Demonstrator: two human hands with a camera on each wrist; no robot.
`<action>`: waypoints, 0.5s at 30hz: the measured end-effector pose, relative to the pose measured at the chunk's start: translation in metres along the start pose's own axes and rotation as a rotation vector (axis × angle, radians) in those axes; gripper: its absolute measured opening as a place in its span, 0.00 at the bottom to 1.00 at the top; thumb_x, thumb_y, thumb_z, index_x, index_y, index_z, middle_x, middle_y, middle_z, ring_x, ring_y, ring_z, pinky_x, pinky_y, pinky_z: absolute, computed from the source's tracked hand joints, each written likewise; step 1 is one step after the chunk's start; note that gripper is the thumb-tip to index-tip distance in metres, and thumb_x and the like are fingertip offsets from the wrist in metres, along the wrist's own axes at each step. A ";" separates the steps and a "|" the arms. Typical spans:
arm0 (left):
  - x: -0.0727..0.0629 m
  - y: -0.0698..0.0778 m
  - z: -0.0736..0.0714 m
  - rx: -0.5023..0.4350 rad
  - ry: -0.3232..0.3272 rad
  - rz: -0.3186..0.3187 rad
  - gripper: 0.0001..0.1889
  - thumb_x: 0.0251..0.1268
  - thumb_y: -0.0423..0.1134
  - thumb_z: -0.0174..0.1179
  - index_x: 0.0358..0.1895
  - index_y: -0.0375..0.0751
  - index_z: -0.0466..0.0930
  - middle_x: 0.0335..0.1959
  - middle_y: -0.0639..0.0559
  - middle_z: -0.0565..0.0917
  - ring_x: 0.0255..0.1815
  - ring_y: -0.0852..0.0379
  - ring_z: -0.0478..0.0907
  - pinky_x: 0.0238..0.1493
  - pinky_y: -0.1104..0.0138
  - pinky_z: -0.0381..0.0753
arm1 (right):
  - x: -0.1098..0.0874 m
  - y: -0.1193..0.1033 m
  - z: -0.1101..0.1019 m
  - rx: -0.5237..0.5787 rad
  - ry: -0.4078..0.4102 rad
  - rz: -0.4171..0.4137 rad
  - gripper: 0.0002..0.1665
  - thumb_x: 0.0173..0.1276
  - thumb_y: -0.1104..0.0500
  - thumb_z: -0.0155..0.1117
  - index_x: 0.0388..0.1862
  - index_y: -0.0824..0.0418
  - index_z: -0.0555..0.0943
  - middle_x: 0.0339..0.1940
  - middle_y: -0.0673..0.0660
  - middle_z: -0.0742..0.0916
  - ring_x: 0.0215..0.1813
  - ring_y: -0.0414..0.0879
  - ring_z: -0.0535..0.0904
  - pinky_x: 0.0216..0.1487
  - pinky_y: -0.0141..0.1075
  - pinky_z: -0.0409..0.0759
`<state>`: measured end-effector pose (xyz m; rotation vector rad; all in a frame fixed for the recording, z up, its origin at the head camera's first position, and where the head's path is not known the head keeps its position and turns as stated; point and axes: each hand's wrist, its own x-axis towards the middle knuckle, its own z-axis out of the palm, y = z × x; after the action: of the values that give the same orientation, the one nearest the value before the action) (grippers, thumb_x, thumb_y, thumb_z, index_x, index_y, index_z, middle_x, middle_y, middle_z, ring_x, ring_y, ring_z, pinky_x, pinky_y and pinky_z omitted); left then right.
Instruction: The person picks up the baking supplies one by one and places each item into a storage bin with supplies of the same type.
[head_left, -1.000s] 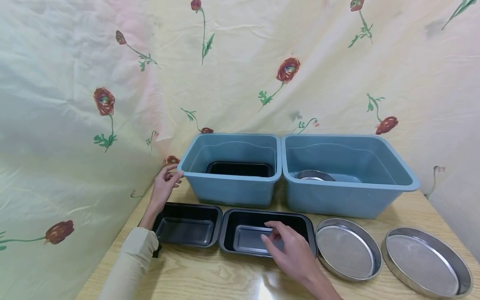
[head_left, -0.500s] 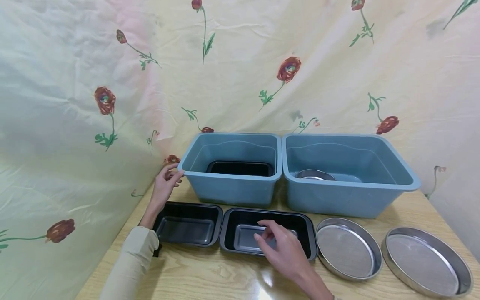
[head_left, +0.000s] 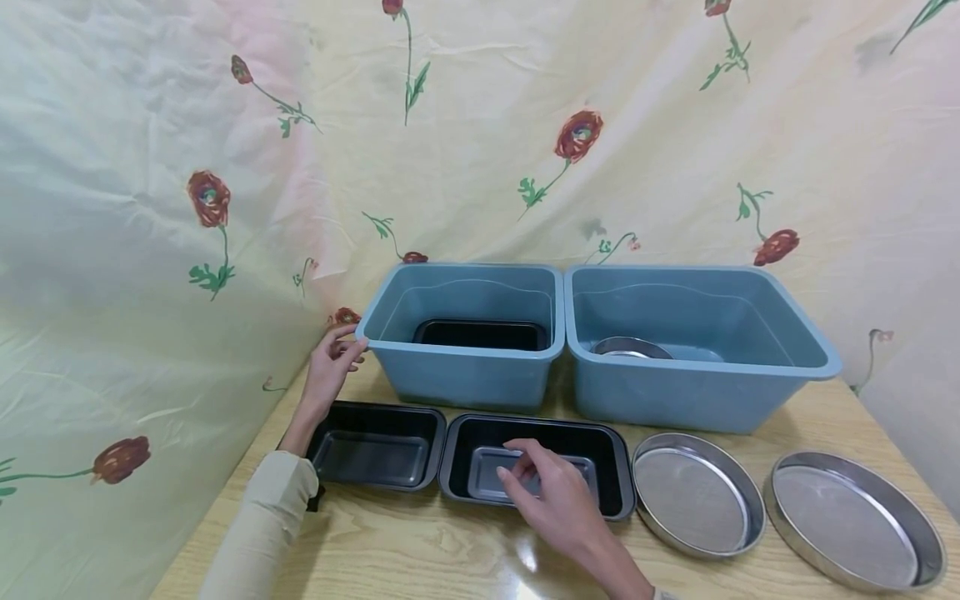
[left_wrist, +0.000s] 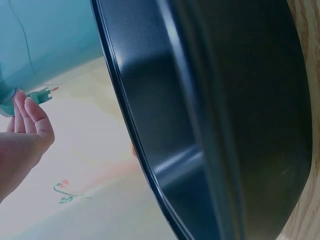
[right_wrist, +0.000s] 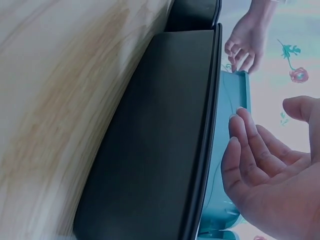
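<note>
1. Head view: shows the left hand (head_left: pixel 327 367) at the near-left corner of the left bin (head_left: pixel 465 382), seemingly pinching the rim between thumb and fingers. Shows the right hand (head_left: pixel 551 500) hovering over the right pan (head_left: pixel 483 471), fingers loosely bent, thumb apart, gripping nothing.
2. Head view, wider: lines up, left to right on the near side, the left pan (head_left: pixel 371 454), the right pan, the inner tin (head_left: pixel 697 500) and the outer tin (head_left: pixel 855 521). Places, on the far side, a black pan (head_left: pixel 480 336) in the left bin and a metal tin (head_left: pixel 630 348) in the right bin (head_left: pixel 675 398).
3. Left wrist view: shows left fingertips at the bin's rim, beyond the left pan. Best, probably, to steady lightly, without pulling the bin nearer.
4. Right wrist view: shows right fingers cupped around nothing, near the right pan's rim. For a sound grip, spread thumb and fingers across opposite rims; lift level, clear of the left pan and inner tin.
</note>
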<state>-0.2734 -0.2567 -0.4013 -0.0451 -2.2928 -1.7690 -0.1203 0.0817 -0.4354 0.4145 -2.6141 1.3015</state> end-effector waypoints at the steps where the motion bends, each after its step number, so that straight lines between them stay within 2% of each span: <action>1: 0.000 0.000 0.000 0.000 -0.001 -0.004 0.25 0.79 0.42 0.60 0.70 0.32 0.71 0.51 0.36 0.85 0.37 0.65 0.80 0.46 0.67 0.80 | 0.000 0.000 0.000 0.006 -0.003 -0.001 0.15 0.72 0.56 0.71 0.56 0.52 0.83 0.32 0.38 0.80 0.36 0.35 0.77 0.37 0.34 0.79; 5: -0.002 0.005 0.000 -0.017 -0.007 -0.018 0.24 0.79 0.41 0.59 0.71 0.31 0.71 0.52 0.32 0.84 0.35 0.67 0.79 0.45 0.68 0.80 | 0.001 -0.001 0.003 0.020 -0.013 -0.016 0.15 0.73 0.57 0.70 0.56 0.53 0.83 0.32 0.39 0.81 0.36 0.34 0.77 0.37 0.36 0.80; 10: -0.011 0.028 0.002 0.002 -0.020 -0.044 0.23 0.80 0.36 0.58 0.70 0.27 0.69 0.55 0.24 0.81 0.35 0.67 0.79 0.47 0.66 0.81 | 0.002 -0.003 0.007 0.036 -0.035 -0.022 0.15 0.74 0.55 0.69 0.57 0.53 0.82 0.32 0.39 0.81 0.35 0.34 0.77 0.36 0.33 0.79; 13: -0.009 0.025 0.002 0.014 -0.025 -0.045 0.24 0.80 0.36 0.57 0.70 0.27 0.68 0.55 0.24 0.81 0.35 0.67 0.79 0.47 0.65 0.81 | 0.002 -0.005 0.008 0.054 -0.055 -0.022 0.16 0.75 0.53 0.68 0.58 0.55 0.82 0.33 0.40 0.81 0.35 0.35 0.76 0.36 0.32 0.77; 15: -0.005 0.015 0.001 0.008 -0.020 -0.031 0.24 0.80 0.38 0.58 0.71 0.29 0.69 0.55 0.26 0.82 0.35 0.67 0.79 0.46 0.66 0.80 | 0.002 -0.005 0.009 0.057 -0.061 -0.019 0.16 0.75 0.54 0.68 0.58 0.55 0.82 0.33 0.40 0.81 0.36 0.35 0.76 0.37 0.32 0.77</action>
<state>-0.2661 -0.2512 -0.3888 -0.0252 -2.3269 -1.7816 -0.1208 0.0710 -0.4368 0.4943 -2.6200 1.3813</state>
